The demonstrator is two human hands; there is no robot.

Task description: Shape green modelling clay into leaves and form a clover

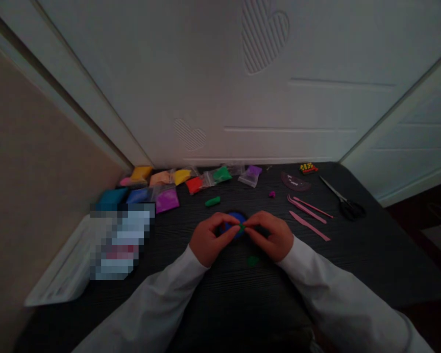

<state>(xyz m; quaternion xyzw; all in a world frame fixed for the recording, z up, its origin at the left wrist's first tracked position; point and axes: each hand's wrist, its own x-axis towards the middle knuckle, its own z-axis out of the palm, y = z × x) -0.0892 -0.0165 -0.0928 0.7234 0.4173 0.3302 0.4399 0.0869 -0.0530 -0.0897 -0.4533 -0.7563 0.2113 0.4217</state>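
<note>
My left hand (213, 238) and my right hand (272, 235) meet at the fingertips over a round blue piece (237, 218). Pinched between both thumbs and forefingers is a small bit of green clay (241, 226). The hands partly cover the blue piece, so its full shape is hidden. Just below them, a flat green clay piece (253, 261) lies on the table. A green clay roll (212, 201) rests beyond my left hand, and a small purple clay lump (272, 194) lies past my right hand.
Bags of coloured clay, among them a purple bag (167, 200), line the back left of the dark table (220, 304). On the right lie pink modelling tools (309, 225), scissors (341, 198), a clear curved sheet (296, 182) and a yellow-and-red piece (308, 168). A white wall panel (206, 73) stands behind.
</note>
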